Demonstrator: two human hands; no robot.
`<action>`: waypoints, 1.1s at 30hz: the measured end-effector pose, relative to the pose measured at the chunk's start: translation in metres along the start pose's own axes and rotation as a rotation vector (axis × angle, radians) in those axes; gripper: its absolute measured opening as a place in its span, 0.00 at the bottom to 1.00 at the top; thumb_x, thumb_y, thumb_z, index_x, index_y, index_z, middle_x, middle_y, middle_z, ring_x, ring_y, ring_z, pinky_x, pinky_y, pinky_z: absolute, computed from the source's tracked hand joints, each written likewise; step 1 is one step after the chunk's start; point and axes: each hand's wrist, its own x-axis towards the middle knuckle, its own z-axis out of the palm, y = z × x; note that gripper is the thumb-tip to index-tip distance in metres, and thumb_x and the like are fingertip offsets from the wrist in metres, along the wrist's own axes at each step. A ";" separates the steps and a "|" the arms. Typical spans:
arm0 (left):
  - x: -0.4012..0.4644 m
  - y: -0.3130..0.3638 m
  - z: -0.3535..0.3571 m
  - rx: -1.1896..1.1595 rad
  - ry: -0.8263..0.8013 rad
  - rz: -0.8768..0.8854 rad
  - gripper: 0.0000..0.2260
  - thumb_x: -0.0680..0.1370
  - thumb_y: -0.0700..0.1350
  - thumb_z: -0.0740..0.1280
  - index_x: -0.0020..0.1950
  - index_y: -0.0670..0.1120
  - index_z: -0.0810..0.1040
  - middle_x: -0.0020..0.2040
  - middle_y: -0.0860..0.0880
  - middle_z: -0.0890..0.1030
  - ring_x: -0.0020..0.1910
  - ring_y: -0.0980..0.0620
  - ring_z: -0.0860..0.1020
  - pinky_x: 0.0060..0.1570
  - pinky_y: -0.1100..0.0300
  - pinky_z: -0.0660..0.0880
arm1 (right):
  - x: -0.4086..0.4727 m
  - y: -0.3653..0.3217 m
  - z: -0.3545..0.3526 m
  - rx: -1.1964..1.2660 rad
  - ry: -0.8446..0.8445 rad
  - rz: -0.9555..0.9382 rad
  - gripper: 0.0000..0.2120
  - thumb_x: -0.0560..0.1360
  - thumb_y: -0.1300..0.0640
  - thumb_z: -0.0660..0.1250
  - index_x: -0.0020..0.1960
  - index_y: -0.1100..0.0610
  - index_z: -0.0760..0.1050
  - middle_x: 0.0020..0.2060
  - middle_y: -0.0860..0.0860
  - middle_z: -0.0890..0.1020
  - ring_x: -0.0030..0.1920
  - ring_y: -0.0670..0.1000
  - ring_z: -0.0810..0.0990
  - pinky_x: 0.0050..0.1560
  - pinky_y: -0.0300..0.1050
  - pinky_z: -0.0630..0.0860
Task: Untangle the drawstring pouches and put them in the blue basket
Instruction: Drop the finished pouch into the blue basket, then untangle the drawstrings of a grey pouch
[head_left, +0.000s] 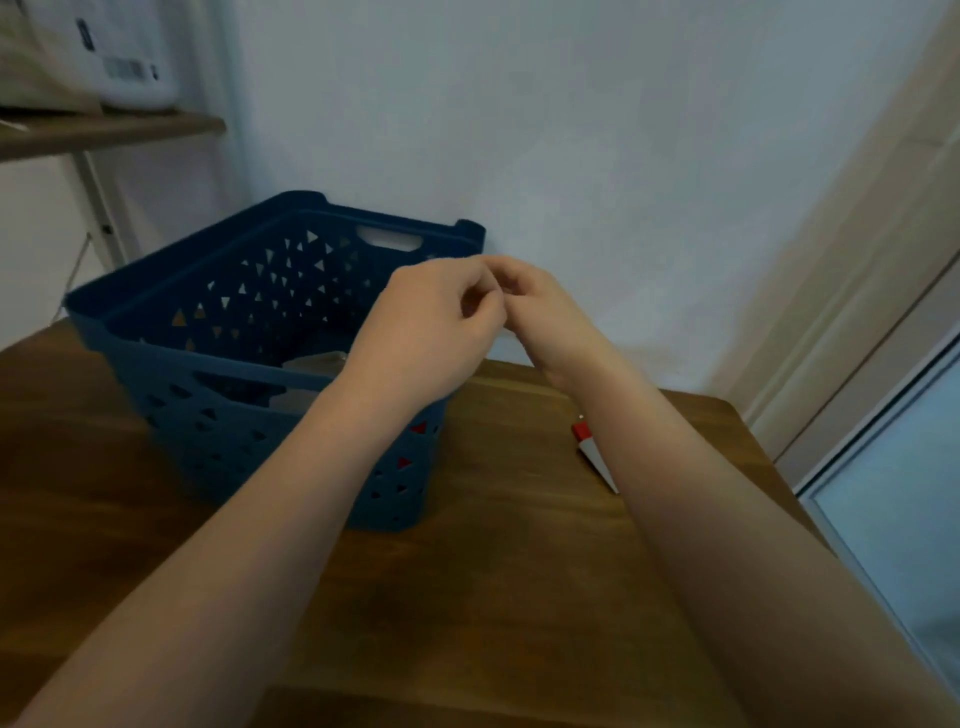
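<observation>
Honestly both hands, left hand (441, 306) and right hand (540, 306), had fingers curled together over the perforated blue plastic basket (218, 395), holding what I couldn't tell; soft pouches probably, best pinched by the cord.

Blue basket (156, 358) upright on table, pale pouch (317, 362) inside.

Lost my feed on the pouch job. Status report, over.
Left hand and right hand raised together, fingers curled, contents unclear. Blue basket on table, grey item inside. Red-and-white object by right forearm, not blocking.
</observation>
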 end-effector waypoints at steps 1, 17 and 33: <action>0.000 0.002 0.001 0.003 -0.005 0.001 0.07 0.78 0.46 0.62 0.45 0.49 0.79 0.37 0.53 0.77 0.35 0.57 0.74 0.32 0.67 0.66 | -0.002 0.007 -0.005 0.025 0.028 0.012 0.20 0.74 0.57 0.64 0.66 0.57 0.71 0.61 0.53 0.77 0.62 0.52 0.75 0.65 0.54 0.72; -0.009 0.004 0.113 -0.015 -0.455 0.009 0.05 0.80 0.47 0.61 0.52 0.50 0.76 0.44 0.58 0.74 0.42 0.64 0.72 0.36 0.72 0.68 | -0.076 0.173 -0.102 -0.406 0.537 0.514 0.13 0.79 0.58 0.62 0.62 0.60 0.74 0.57 0.56 0.79 0.51 0.52 0.76 0.48 0.41 0.72; -0.012 -0.017 0.163 -0.012 -0.433 -0.116 0.17 0.76 0.49 0.67 0.64 0.48 0.72 0.56 0.52 0.76 0.50 0.57 0.75 0.49 0.62 0.74 | -0.095 0.148 -0.082 -0.722 0.345 -0.176 0.06 0.69 0.62 0.72 0.45 0.57 0.82 0.56 0.55 0.76 0.58 0.58 0.70 0.56 0.52 0.68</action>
